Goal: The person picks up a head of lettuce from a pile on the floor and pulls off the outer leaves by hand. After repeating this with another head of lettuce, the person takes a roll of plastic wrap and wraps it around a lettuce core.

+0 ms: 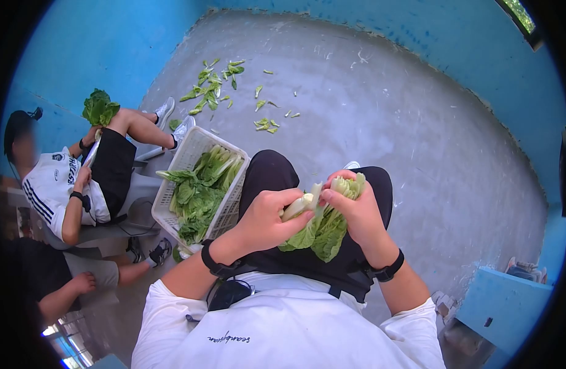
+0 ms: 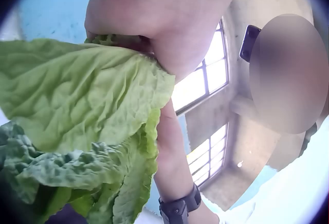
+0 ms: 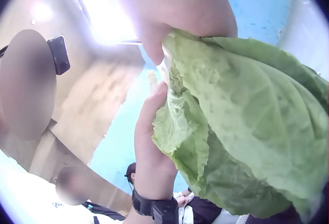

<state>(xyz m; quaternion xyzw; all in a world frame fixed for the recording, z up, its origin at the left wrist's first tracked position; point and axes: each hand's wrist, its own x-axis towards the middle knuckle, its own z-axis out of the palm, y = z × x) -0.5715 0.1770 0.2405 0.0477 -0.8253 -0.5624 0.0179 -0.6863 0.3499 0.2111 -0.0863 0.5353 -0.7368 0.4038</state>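
Note:
A Chinese cabbage [image 1: 326,234] with pale stems and crinkled green leaves is held over the lap. My left hand [image 1: 271,218] grips its white stem end, fingers curled round it. From the other side, my right hand [image 1: 360,209] grips leaves of the cabbage, its thumb and fingers pinching near a pale stalk [image 1: 317,194] that stands up between the hands. In the left wrist view broad leaves [image 2: 87,90] hang below the left hand and hide its fingertips. The right wrist view has leaves [image 3: 247,95] spreading from under the right hand.
Left of my legs stands a white plastic basket [image 1: 162,206] of cabbages. Torn leaves [image 1: 209,86] lie scattered on the grey floor [image 1: 369,98]. A seated person [image 1: 68,178] at the left holds another cabbage [image 1: 100,107]. A blue box [image 1: 504,304] is at the right.

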